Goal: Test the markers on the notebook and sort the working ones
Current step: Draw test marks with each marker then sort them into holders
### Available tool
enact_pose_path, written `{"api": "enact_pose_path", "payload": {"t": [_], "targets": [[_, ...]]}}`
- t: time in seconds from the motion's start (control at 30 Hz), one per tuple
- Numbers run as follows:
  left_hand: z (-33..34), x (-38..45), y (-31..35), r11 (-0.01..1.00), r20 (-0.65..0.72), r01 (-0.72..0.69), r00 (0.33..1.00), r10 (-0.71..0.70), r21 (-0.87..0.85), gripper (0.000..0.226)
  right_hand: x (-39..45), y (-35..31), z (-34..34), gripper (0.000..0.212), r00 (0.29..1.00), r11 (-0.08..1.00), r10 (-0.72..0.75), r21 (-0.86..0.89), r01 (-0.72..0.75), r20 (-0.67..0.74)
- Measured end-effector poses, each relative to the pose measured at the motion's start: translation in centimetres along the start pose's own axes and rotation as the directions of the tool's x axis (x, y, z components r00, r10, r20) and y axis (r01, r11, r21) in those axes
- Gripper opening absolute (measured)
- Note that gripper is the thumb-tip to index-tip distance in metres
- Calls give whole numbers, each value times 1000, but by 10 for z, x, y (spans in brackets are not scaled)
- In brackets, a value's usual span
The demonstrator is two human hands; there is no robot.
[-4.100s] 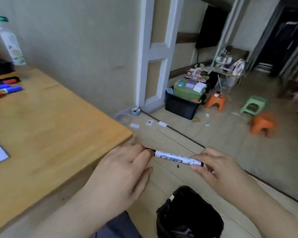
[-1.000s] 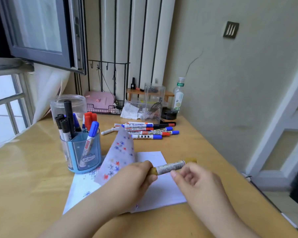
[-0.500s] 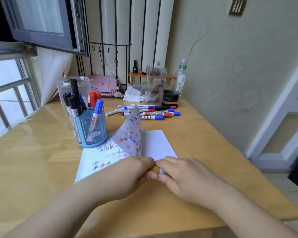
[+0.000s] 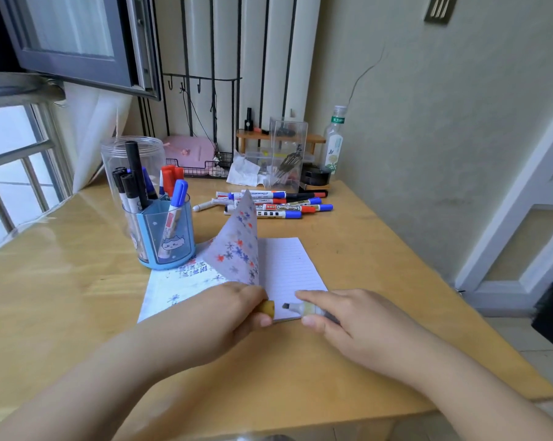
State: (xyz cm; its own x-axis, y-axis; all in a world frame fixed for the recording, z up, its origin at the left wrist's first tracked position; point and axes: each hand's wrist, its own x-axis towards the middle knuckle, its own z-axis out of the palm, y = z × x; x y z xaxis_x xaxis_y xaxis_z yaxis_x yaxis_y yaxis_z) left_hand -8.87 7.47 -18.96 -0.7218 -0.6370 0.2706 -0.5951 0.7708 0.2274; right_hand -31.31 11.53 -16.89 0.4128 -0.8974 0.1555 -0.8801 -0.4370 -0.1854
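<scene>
An open notebook point(image 4: 287, 265) lies on the wooden table point(image 4: 77, 297), its star-patterned page standing up in the middle. My left hand point(image 4: 224, 316) grips a yellowish marker cap point(image 4: 266, 307) over the notebook's near edge. My right hand point(image 4: 342, 316) pinches the uncapped marker point(image 4: 303, 308), whose dark chisel tip points left, a short gap from the cap, just above the lined page. A blue pen holder point(image 4: 163, 237) with several markers stands left of the notebook. Behind it, several loose markers point(image 4: 275, 205) lie in a pile.
A clear plastic jar point(image 4: 122, 160) stands behind the pen holder. At the table's back are a wire tray point(image 4: 198, 168), a clear box with forks point(image 4: 287, 154), crumpled tissue point(image 4: 244, 171), a bottle point(image 4: 334, 141) and a small wooden shelf. The table's right edge is close to my right forearm.
My hands went from the floor side to the table with a yellow-capped marker. Since half a second ago they have pulled apart, the cap coming off in my left hand and baring the tip.
</scene>
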Motion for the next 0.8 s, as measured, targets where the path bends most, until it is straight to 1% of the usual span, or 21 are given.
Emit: {"api": "enact_pose_path", "payload": {"t": [0.07,0.13,0.2,0.23,0.27,0.33,0.4,0.43,0.47,0.5,0.53,0.6,0.63,0.67,0.7,0.73,0.8], "targets": [[2,-7,-12,1000,-52,24,998,-24,-2,43,-3,7,-2,45,997,993,73,93,-73,10],[1,-13,-15,997,-116,62,991,-67,-44,35,-5,14,-5,44,991,969,132,208,-133,19],[0,-17,-16,994,-198,80,976,-93,-75,33,-7,19,-6,40,982,907,185,378,-186,41],[0,-19,-15,993,-239,79,966,-97,-83,35,-7,19,-7,40,977,855,207,478,-202,43],[0,-19,-14,992,-268,81,958,-104,-97,36,-7,18,-8,40,973,785,230,585,-206,33],[1,-15,-10,986,-268,82,956,-119,-144,38,-5,16,-12,36,959,615,282,770,-169,-14],[7,-6,-4,981,-205,68,973,-105,-181,39,-3,11,-17,24,946,455,320,885,-102,-56],[11,-1,-2,980,-163,62,982,-93,-187,44,-3,9,-20,17,937,381,345,922,-76,-65],[15,4,0,983,-117,62,990,-84,-175,51,-2,8,-23,12,928,308,367,950,-58,-63],[20,9,1,989,-74,60,995,-71,-136,57,-2,7,-25,11,921,228,386,972,-48,-45],[24,15,3,996,-27,54,998,-56,-74,61,0,9,-26,16,916,129,401,991,-43,-12],[32,23,5,999,50,24,998,-26,37,61,2,15,-28,24,915,-124,397,992,-28,76],[35,26,6,998,71,8,997,-13,62,58,4,17,-29,25,918,-234,381,972,-18,109],[37,28,6,998,83,-2,997,-4,70,55,5,19,-28,26,920,-294,373,956,-10,124],[38,31,6,998,88,-3,996,-3,69,54,7,20,-25,28,917,-301,378,954,-6,125],[37,32,7,998,97,7,995,-13,65,53,7,21,-21,28,914,-269,387,963,-11,118],[35,34,5,999,128,26,991,-32,47,49,11,20,-12,22,912,-133,402,991,-29,80]]}}
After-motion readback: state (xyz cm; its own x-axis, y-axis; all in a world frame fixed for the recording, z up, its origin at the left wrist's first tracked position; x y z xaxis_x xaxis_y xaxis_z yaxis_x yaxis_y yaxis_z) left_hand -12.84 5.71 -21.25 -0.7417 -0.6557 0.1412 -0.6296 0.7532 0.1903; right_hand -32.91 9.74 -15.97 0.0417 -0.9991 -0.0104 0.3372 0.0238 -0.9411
